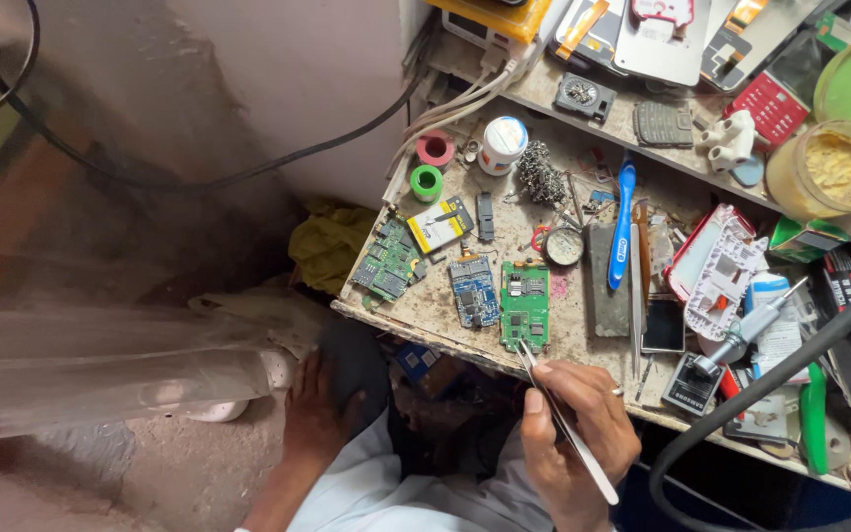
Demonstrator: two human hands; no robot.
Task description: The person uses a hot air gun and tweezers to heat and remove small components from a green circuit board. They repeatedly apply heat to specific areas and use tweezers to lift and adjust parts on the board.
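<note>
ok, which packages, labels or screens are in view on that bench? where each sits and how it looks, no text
Small battery: bench left, above the green boards; flat rectangle, yellow and white label, black edge.
White tub: back of bench by the tape rolls; round, white, blue-printed lid label.
Green carton: right, under the yellow jar; small box, green and white.
Bare display panel: bench centre-right; dark glossy rectangle, unlit.
Red keypad panel: upper shelf; red, tilted rectangle.

Hands at the desk's near edge
Right hand (578, 419) in a pinching grip; left hand (315, 419) lies low, fingers spread.
</note>
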